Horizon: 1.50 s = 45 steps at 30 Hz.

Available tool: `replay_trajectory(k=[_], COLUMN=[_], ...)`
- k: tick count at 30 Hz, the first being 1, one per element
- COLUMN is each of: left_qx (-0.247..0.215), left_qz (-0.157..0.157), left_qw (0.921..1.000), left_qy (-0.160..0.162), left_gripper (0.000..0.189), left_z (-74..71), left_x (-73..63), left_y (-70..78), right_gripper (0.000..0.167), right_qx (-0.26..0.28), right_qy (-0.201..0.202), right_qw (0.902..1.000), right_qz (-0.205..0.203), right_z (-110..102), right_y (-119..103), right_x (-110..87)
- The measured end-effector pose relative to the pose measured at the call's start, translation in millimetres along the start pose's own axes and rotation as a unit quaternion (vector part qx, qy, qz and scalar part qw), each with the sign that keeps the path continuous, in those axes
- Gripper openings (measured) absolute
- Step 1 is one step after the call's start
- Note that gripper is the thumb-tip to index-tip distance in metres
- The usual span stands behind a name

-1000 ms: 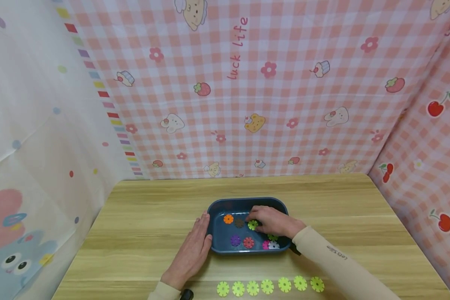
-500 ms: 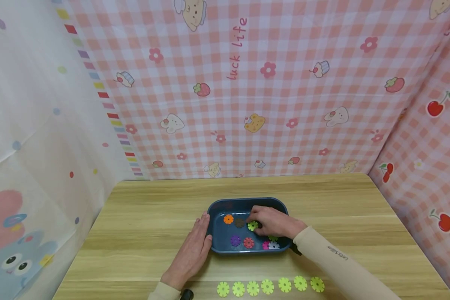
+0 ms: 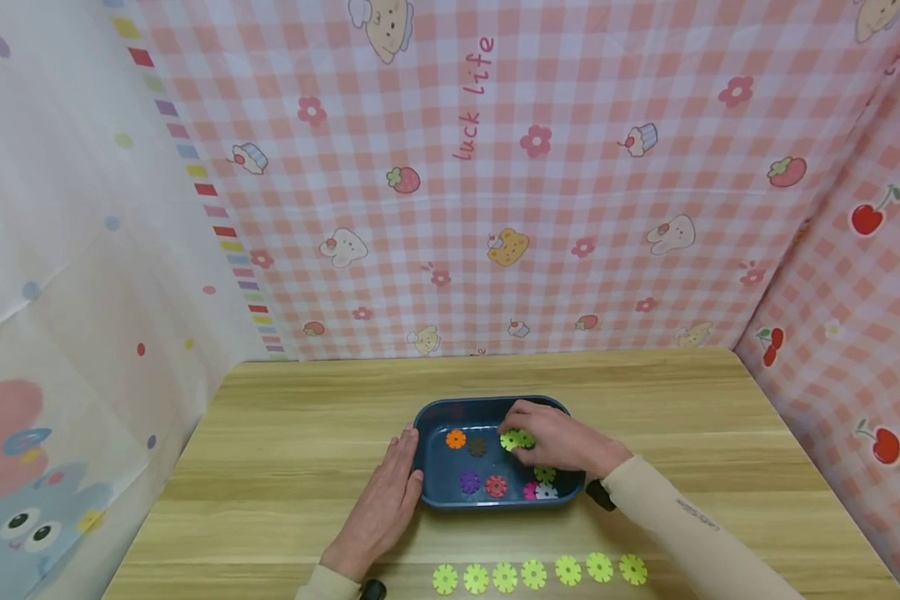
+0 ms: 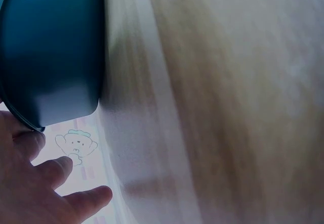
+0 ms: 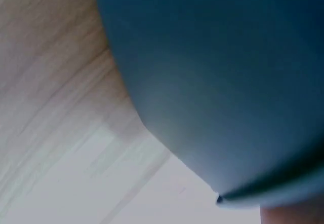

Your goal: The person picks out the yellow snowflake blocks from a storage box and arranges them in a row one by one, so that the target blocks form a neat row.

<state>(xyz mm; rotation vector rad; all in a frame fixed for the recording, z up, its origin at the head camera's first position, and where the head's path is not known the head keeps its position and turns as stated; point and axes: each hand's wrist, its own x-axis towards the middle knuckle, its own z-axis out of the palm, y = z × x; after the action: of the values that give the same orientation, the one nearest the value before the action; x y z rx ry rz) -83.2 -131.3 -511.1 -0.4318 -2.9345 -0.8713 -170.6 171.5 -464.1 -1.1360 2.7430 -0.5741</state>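
A dark blue tray (image 3: 442, 503) sits mid-table with several toothed plastic discs inside. My right hand (image 3: 558, 439) reaches in over its right side and pinches a yellow-green notched disc (image 3: 508, 440); a second yellow-green shape shows right beside it, partly covered by my fingers. My left hand (image 3: 384, 504) lies with straight fingers against the tray's left end, its fingertips at the rim, also seen in the left wrist view. Inside the tray lie an orange disc (image 3: 456, 439), a brown disc (image 3: 477, 447), a purple disc (image 3: 470, 482) and a red disc (image 3: 496, 486).
Along the front of the wooden table (image 3: 270, 467) runs a row of several yellow-green discs (image 3: 505, 577). In the tray's right front corner are a white disc (image 3: 546, 492), a pink disc (image 3: 530, 491) and another green disc (image 3: 544, 473). A checked cloth (image 3: 450, 208) hangs behind.
My right hand has risen slightly and shifted right, and the yellow-green disc at its fingertips has moved up with it. The left hand has stayed at the tray's end.
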Motion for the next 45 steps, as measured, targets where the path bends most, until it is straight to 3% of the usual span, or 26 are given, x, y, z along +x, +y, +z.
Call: replay_trajectory(k=[14, 28, 45], left_qx=[-0.004, -0.002, 0.003], left_qz=[0.011, 0.012, 0.020], left_qw=[0.9999, 0.9999, 0.9998], left_qy=[0.010, 0.007, 0.007], left_gripper=[0.057, 0.058, 0.058], left_z=[1.1, 1.0, 0.5], left_x=[0.6, 1.2, 2.4], left_y=[-1.0, -0.8, -0.5], right_gripper=[0.034, 0.032, 0.031], right_qx=[0.023, 0.030, 0.029], right_qy=[0.036, 0.086, 0.137], right_qw=[0.9990, 0.9959, 0.9900], right_qz=[0.013, 0.000, 0.013], right_z=[-17.2, -28.5, -37.3], right_y=[-3.0, -7.0, -5.0], right_x=[-22.2, -45.8, -85.5])
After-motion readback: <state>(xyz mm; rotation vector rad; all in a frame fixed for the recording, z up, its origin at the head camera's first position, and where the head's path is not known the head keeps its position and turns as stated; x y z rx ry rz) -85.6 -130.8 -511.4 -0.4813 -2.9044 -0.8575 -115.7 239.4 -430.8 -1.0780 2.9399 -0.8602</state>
